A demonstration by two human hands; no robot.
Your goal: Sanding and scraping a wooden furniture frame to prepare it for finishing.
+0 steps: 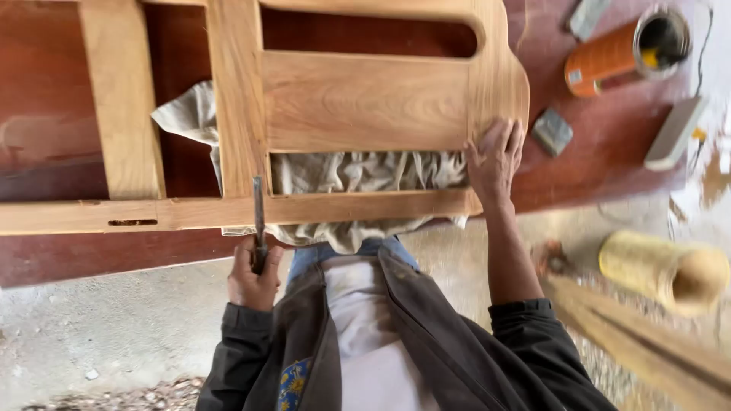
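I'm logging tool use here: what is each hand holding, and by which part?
The left hand grips a thin metal tool, probably a chisel or file, by its lower end. The right hand holds nothing; it rests flat on the wooden frame at its corner.

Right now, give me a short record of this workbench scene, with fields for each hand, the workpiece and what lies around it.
left hand: closed around a thin dark metal tool, tip up against the frame's lower rail
right hand: flat, palm down on the frame's rounded corner
workpiece: pale wooden frame with a centre panel, lying on a crumpled grey cloth
surface: red-brown board
nearby: orange can on its side, small grey block
floor: yellowish roll, right
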